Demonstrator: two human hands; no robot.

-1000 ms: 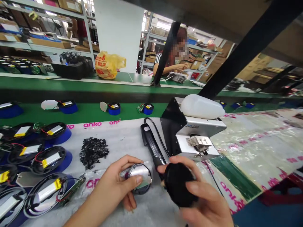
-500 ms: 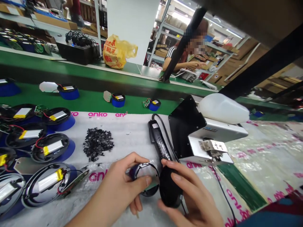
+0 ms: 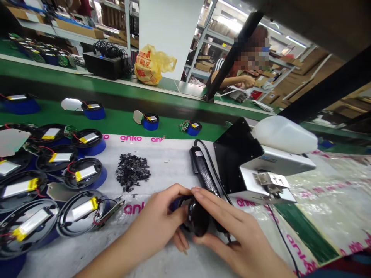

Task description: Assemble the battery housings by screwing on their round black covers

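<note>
We pinch the black round housing (image 3: 197,218) at lower centre between our left hand (image 3: 158,222) and right hand (image 3: 228,231); a skewed press could trap the electric screwdriver (image 3: 204,173) cord beneath.

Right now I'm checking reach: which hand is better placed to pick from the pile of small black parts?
Probably the left hand. The pile of small black parts lies up and to its left, nearer than to the right hand, which would have to cross over. Both hands grip the black round piece.
</note>
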